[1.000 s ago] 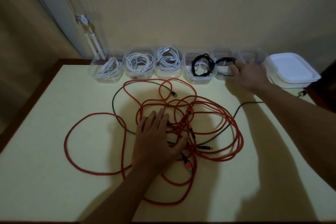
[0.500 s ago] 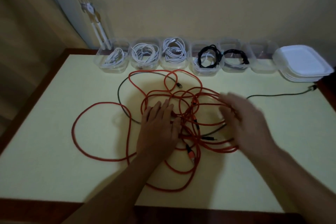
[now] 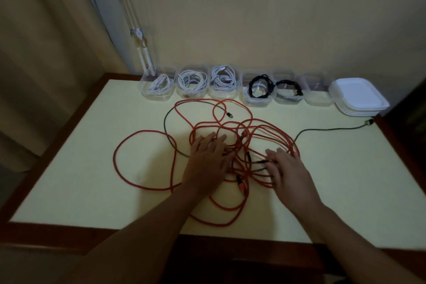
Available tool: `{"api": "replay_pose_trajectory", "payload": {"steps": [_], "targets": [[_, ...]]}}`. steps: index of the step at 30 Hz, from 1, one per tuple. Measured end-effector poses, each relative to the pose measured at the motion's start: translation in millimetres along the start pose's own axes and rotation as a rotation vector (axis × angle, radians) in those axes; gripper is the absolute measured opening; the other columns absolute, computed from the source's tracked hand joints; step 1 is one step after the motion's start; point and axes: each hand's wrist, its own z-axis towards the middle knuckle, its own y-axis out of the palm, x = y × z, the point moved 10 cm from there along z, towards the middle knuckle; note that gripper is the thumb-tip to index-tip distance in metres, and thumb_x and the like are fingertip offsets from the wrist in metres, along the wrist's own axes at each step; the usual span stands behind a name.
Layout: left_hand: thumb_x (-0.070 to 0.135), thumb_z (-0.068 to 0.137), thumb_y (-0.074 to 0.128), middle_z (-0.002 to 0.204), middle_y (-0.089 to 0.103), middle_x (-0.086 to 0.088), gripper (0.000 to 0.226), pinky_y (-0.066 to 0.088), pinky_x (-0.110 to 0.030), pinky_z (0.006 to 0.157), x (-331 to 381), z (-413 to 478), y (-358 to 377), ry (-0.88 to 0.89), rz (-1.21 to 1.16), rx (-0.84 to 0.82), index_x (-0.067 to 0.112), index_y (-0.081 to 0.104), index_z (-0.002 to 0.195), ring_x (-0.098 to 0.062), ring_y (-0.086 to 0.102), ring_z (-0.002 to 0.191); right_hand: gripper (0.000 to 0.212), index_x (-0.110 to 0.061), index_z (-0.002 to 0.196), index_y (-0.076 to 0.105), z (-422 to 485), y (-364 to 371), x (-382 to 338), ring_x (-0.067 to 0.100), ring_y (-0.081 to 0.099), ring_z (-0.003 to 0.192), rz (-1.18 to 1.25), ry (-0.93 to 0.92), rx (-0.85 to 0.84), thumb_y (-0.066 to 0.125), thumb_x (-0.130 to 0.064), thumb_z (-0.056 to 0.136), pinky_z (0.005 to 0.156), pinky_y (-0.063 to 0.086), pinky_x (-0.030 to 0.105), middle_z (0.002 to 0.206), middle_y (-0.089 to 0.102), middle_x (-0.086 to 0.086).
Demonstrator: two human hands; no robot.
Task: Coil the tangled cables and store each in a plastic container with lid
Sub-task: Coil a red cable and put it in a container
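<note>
Both my hands are down flat on the red cable [image 3: 244, 136] mess in the middle of the tabletop [image 3: 92, 180]. Left hand [image 3: 207, 159] has its fingers straight and spread over the loops, right hand [image 3: 290, 173] the same just beside it, neither one gripping anything. A dark green cable [image 3: 332, 128] is threaded through the red tangle and trails off to the right edge. The clear plastic containers [image 3: 230, 85] sit in a row along the back wall, with white lids [image 3: 359, 97] stacked at the right end.
</note>
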Motion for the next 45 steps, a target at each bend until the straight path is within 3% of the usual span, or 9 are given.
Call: {"api": "replay_pose_trajectory", "payload": {"steps": [5,9,19,23,27,32,36,40,45], "targets": [[0.03,0.099,0.039,0.104,0.073,-0.005,0.038,0.049,-0.043,0.092,7.3,12.2,-54.0,-0.008,0.018,0.208,0.013,0.071,0.111,-0.026,0.066,0.104,0.016,-0.019,0.096,0.065,22.4,-66.0,-4.1,0.018,0.067,0.079,0.159,0.148,0.189,0.055,-0.028,0.104,0.068,0.042,0.027,0.085,0.073,-0.004],[0.035,0.1,0.037,0.08,0.067,-0.001,0.039,0.05,-0.043,0.069,17.0,24.6,-87.1,-0.048,-0.033,0.254,0.013,0.068,0.094,-0.023,0.061,0.072,0.021,-0.027,0.088,0.062,48.1,-103.8,-12.4,0.015,0.074,0.09,0.52,0.303,0.218,0.05,-0.026,0.106,0.089,0.058,0.048,0.102,0.076,-0.006],[0.05,0.09,0.064,0.129,0.064,0.01,0.054,0.046,-0.032,0.097,99.2,11.4,-110.7,-0.054,-0.448,-0.125,0.03,0.053,0.139,-0.013,0.059,0.116,0.019,-0.013,0.098,0.055,65.2,-206.4,-107.8,0.029,0.075,0.099,1.247,0.351,0.145,0.042,-0.021,0.109,0.07,0.063,0.054,0.113,0.074,0.008],[0.056,0.088,0.066,0.106,0.06,0.014,0.073,0.048,-0.033,0.085,119.0,8.3,-125.2,-0.031,-0.455,-0.055,0.031,0.036,0.15,-0.011,0.058,0.097,0.02,-0.011,0.1,0.053,53.8,-237.0,-122.5,0.031,0.075,0.096,1.409,0.348,0.102,0.039,-0.02,0.109,0.062,0.062,0.049,0.111,0.075,0.01],[0.045,0.096,0.062,0.092,0.053,0.005,0.03,0.044,-0.036,0.082,147.7,10.3,-153.2,0.106,-0.342,0.012,0.027,0.071,0.118,-0.013,0.05,0.092,0.019,-0.01,0.102,0.051,39.7,-260.9,-127.1,0.031,0.076,0.092,1.485,0.332,0.092,0.036,-0.02,0.11,0.059,0.062,0.048,0.098,0.079,0.009],[0.036,0.099,0.06,0.099,0.053,0.0,0.022,0.041,-0.035,0.082,152.2,12.2,-205.9,0.053,-0.343,0.149,0.02,0.074,0.104,-0.019,0.049,0.098,0.02,-0.01,0.099,0.057,16.5,-301.0,-102.0,0.019,0.076,0.074,1.291,0.4,0.231,0.041,-0.017,0.109,0.056,0.062,0.035,0.089,0.076,0.006],[0.032,0.097,0.064,0.097,0.066,-0.001,0.018,0.048,-0.034,0.081,159.8,17.0,-253.8,0.064,-0.463,0.113,0.024,0.078,0.105,-0.015,0.062,0.088,0.022,-0.002,0.091,0.066,-8.6,-309.6,-79.3,0.019,0.064,0.048,0.754,0.5,0.192,0.056,-0.02,0.101,0.045,0.054,0.025,0.065,0.069,0.008],[0.031,0.094,0.068,0.078,0.072,0.013,0.018,0.049,-0.028,0.07,183.8,9.9,-281.4,0.105,-0.591,0.03,0.027,0.079,0.108,-0.003,0.062,0.068,0.062,-0.003,0.073,0.068,-22.9,-308.6,-102.1,0.03,0.067,0.068,-0.123,0.403,0.069,0.044,-0.051,0.104,0.066,0.052,0.034,0.06,0.066,0.008],[0.021,0.092,0.06,0.094,0.076,0.002,0.023,0.05,-0.028,0.077,212.8,-0.7,-298.6,0.148,-0.48,0.012,0.022,0.079,0.105,-0.007,0.064,0.08,0.058,-0.019,0.087,0.074,-35.5,-301.4,-193.8,0.011,0.069,0.083,0.296,-0.011,0.144,0.04,-0.065,0.1,0.077,0.05,0.031,0.08,0.074,-0.008]]}}
